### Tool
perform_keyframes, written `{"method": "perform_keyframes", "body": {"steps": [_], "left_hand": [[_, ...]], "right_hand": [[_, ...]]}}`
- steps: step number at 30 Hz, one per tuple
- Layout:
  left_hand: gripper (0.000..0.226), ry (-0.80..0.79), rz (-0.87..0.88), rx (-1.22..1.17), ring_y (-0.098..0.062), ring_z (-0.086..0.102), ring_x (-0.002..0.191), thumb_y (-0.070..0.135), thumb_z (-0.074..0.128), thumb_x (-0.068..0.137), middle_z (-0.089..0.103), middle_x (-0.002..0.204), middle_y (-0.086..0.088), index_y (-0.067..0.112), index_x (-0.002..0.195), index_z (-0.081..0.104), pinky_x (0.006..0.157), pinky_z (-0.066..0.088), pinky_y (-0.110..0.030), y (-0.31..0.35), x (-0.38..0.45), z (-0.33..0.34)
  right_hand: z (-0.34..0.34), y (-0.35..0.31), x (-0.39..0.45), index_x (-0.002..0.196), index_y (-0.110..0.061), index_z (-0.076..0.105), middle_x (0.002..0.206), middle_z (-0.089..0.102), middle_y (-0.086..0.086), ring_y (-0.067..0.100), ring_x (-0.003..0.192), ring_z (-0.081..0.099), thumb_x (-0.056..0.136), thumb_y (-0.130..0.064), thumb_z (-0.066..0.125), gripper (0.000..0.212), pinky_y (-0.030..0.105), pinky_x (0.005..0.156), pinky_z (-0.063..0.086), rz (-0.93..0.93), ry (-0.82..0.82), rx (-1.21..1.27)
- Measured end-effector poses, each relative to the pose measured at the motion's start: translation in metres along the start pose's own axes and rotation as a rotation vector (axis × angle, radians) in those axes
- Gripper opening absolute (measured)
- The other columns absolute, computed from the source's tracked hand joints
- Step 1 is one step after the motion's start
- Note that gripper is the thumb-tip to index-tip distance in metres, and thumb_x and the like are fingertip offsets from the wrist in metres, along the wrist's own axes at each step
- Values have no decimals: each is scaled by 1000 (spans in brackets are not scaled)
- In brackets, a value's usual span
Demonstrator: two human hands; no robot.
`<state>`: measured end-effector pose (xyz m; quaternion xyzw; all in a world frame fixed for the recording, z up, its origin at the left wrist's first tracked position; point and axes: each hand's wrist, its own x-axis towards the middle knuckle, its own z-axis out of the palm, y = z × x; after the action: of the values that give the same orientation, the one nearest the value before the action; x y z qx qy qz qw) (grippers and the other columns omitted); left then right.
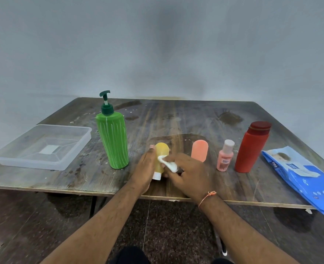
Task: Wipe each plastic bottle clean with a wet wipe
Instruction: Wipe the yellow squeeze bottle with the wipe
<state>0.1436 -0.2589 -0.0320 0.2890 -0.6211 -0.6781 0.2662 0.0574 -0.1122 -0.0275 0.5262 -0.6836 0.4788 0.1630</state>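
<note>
My left hand [145,169] grips a yellow tube bottle [161,150] that stands on its white cap near the table's front edge. My right hand [187,173] pinches a crumpled white wet wipe [168,164] and holds it against the yellow bottle's side. A tall green pump bottle [113,139] stands to the left. To the right stand an orange tube bottle [199,150], a small pink bottle [225,156] and a red bottle [251,147].
A clear plastic tray [41,146] sits at the left of the worn wooden table [176,119]. A blue wet-wipe pack [302,176] lies at the right, overhanging the table's front edge. A wall stands behind the table.
</note>
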Motion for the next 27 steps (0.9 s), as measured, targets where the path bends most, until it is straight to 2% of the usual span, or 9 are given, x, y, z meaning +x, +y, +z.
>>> {"method": "perform_keyframes", "body": {"steps": [4,7,9,12,15,20,23,25,27], "left_hand": [[80,-9,-44,-28,-38,71,107,83,44,92,75,114,-20,12,113,73,101,54,-59,8,-7,-1],[77,-106,2,-22,-33,66,71,66,22,103,72,86,-23,9,102,73,59,55,-35,17,-15,4],[82,-174,37,-10,-23,60,54,65,15,103,68,71,-19,6,107,72,45,48,-28,17,-17,7],[84,-253,56,7,-18,57,45,63,10,105,63,63,-17,2,113,68,42,45,-26,13,-15,7],[80,-213,73,17,-18,59,48,57,8,109,66,63,-12,5,103,69,43,46,-26,11,-14,7],[71,-131,18,-70,-15,77,84,52,10,112,81,91,-5,20,105,73,72,60,-27,10,-10,7],[73,-137,13,-47,-21,76,87,55,14,111,80,93,-14,14,102,74,80,62,-35,13,-13,9],[84,-169,44,11,-29,71,73,68,19,105,73,83,-25,5,98,73,70,59,-47,9,-12,9],[90,-188,97,105,-24,59,50,68,17,105,63,66,-25,-4,96,70,49,49,-34,4,-13,9]], "right_hand": [[2,-3,-3,103,-26,82,99,77,-15,2,84,70,93,-28,82,11,21,68,53,-118,-87,8],[0,-3,0,101,-29,80,97,76,-15,3,86,70,98,-36,77,8,28,68,55,-64,-1,-56],[0,-2,2,104,-30,79,99,75,-14,5,87,70,101,-40,73,11,30,70,55,6,63,-100],[0,0,5,109,-28,78,101,74,-12,8,88,70,102,-39,71,14,31,70,55,51,126,-171],[-2,-1,2,111,-28,79,103,75,-12,6,86,69,98,-31,77,13,26,68,54,15,92,-152],[2,-3,-3,105,-24,82,99,79,-12,4,84,72,96,-36,78,16,26,67,56,-143,-106,-13],[2,-2,-1,99,-25,80,95,77,-13,6,83,72,98,-41,74,17,31,65,55,-118,-29,-72],[2,0,1,98,-26,77,93,75,-12,8,80,70,100,-42,70,18,32,63,53,-68,69,-149],[1,1,4,101,-27,76,95,73,-12,10,82,69,102,-42,68,17,34,64,54,26,146,-179]]}}
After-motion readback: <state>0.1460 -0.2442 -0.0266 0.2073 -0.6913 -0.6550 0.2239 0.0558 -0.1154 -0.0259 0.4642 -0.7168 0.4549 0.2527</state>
